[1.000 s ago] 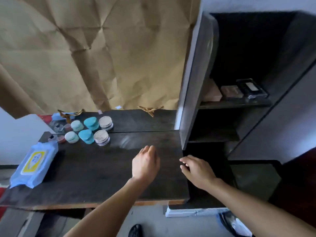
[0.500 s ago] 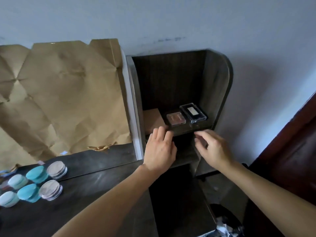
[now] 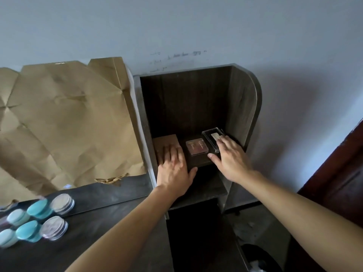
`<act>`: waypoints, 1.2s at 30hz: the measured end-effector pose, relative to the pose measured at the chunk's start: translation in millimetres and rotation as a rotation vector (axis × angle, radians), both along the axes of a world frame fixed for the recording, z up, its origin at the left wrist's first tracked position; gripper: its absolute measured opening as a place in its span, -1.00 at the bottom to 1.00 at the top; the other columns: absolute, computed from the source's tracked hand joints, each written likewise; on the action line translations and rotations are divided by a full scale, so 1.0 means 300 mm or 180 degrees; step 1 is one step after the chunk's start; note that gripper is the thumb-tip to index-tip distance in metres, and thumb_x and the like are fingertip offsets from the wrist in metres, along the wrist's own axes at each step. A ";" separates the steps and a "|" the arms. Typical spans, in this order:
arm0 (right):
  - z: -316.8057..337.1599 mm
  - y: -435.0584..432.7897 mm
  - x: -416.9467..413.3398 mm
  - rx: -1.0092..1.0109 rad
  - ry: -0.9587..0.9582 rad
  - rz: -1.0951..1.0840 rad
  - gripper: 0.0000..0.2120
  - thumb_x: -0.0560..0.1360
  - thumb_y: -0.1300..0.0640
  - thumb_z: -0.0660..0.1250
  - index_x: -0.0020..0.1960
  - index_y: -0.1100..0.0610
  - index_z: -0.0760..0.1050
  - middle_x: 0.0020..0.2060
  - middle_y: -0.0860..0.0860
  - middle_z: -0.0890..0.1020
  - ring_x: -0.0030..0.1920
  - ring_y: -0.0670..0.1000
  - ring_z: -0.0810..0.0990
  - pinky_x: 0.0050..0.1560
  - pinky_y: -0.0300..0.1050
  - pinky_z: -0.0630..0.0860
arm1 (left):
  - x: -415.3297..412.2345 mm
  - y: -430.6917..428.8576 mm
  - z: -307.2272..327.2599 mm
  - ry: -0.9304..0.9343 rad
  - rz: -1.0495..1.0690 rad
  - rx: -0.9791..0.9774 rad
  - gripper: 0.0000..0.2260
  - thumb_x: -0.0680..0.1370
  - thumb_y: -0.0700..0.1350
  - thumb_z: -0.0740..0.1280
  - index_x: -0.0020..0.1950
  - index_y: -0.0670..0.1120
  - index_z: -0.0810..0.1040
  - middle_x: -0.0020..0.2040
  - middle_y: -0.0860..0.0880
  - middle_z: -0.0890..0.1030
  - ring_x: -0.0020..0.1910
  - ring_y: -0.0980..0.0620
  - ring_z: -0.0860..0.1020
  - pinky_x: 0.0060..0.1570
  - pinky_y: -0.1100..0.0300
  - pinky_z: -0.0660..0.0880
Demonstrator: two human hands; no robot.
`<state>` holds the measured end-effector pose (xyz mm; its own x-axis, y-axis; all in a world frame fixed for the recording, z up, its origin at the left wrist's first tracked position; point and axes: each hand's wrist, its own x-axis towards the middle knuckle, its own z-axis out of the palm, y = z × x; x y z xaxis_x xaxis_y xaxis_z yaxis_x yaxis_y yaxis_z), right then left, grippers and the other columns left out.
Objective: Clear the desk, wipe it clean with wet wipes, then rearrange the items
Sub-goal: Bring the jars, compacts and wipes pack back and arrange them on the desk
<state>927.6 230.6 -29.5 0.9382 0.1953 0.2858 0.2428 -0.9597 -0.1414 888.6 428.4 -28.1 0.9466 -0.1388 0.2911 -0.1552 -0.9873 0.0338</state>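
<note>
Far left of our fingers, small jars (image 3: pixel 37 210) are sitting in two rows on the desk (image 3: pixel 94 232): pale ones outermost, teal ones in the middle, clear-lidded ones nearest our hands. Behind them creased paper (image 3: pixel 64 122) is leaning on the wall (image 3: pixel 196 26), its lower edge touching the desk. Right of it the shelf (image 3: pixel 243 107) is standing against the wall, and we are reaching both hands into its upper compartment.

We are laying our left hand (image 3: pixel 173 171) flat on the box (image 3: pixel 166 141), which is lying at the compartment's left end, against the shelf's side. The fingers are stretching straight and close together over the box's near half, gripping nothing; the thumb is sticking out rightward past the front edge.

Just right of those fingertips the pink case (image 3: pixel 197 147) is lying flat between our hands. The right thumb's tip is hovering close to its near right corner; we cannot tell whether it is touching.

We are spreading our right hand (image 3: pixel 230 159) over the clear case (image 3: pixel 211 137), which is lying at the compartment's right end, just beside the pink case. The fingers are resting nearly straight on its lid, covering its right part, with the thumb held wide to the left; they are not curling round it. Further right of these fingers a dark door (image 3: pixel 337 173) is showing
</note>
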 end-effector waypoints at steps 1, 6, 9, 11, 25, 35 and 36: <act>-0.004 -0.003 -0.012 -0.0038 -0.0029 0.0007 -0.32 0.55 -0.25 0.05 0.46 0.22 0.19 0.46 0.14 0.27 0.48 0.11 0.17 0.46 0.02 0.14 | -0.013 -0.004 0.004 0.0040 0.0033 0.0039 -0.21 0.49 0.27 0.19 0.51 -0.22 0.05 0.47 -0.23 0.22 0.48 -0.20 0.13 0.42 -0.11 0.11; 0.002 -0.031 -0.093 -0.0512 -0.0164 0.0070 -0.29 0.49 -0.26 0.19 0.42 0.23 0.24 0.41 0.15 0.34 0.43 0.14 0.27 0.37 0.03 0.30 | -0.098 -0.022 0.021 0.0113 0.0104 0.0355 -0.31 0.41 -0.03 0.37 0.47 -0.15 0.19 0.39 -0.15 0.33 0.32 -0.19 0.31 0.25 -0.11 0.29; 0.022 -0.046 -0.129 -0.0563 -0.0273 -0.0091 -0.52 0.47 -0.05 0.33 0.28 0.19 0.36 0.27 0.09 0.46 0.28 0.12 0.39 -0.02 0.03 0.51 | -0.132 -0.022 0.029 -0.0214 0.0134 0.0323 -0.47 0.35 -0.17 0.39 0.32 -0.11 0.43 0.21 -0.09 0.50 0.12 -0.15 0.46 0.12 -0.04 0.38; 0.040 -0.067 -0.143 -0.0522 -0.0300 -0.0105 -0.61 0.45 0.07 0.35 0.22 0.19 0.40 0.17 0.08 0.49 0.20 0.13 0.42 -0.21 0.01 0.53 | -0.159 -0.030 0.031 -0.0273 0.0158 0.0307 -0.49 0.36 -0.18 0.38 0.31 -0.09 0.46 0.23 -0.07 0.51 0.14 -0.14 0.47 0.12 -0.04 0.38; -0.099 -0.119 -0.401 0.1223 -0.1055 0.1658 -0.74 0.50 0.16 0.23 0.14 0.21 0.53 0.06 0.02 0.62 0.09 -0.02 0.58 -0.02 -0.19 0.55 | -0.585 0.113 -0.144 -0.1095 0.0071 -0.0890 -0.69 0.52 -0.12 0.21 0.22 -0.15 0.54 0.20 -0.09 0.59 0.17 -0.10 0.55 -0.04 0.06 0.52; -0.316 0.269 -0.529 0.1180 0.0316 0.2381 -0.69 0.38 0.28 0.47 0.10 0.11 0.58 -0.03 -0.07 0.65 -0.02 -0.06 0.63 -0.07 -0.16 0.60 | -0.814 0.497 -0.379 -0.0077 0.1206 -0.0952 -0.79 0.55 -0.05 0.27 0.15 -0.03 0.56 0.04 0.05 0.61 -0.03 -0.02 0.58 -0.18 0.13 0.54; -0.337 0.314 -0.529 0.1164 0.0399 0.2408 -0.69 0.37 0.29 0.47 0.08 0.11 0.59 -0.05 -0.08 0.65 -0.04 -0.06 0.63 -0.07 -0.15 0.60 | -0.818 0.532 -0.394 -0.0018 0.1234 -0.0985 -0.78 0.56 -0.03 0.23 0.14 -0.03 0.56 0.03 0.06 0.62 -0.05 -0.02 0.58 -0.20 0.12 0.54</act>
<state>769.0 324.8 -130.5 0.6211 0.6983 0.3558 0.7626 -0.4337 -0.4799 643.2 587.9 -146.3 0.9097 0.3170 0.2682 0.2206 -0.9162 0.3345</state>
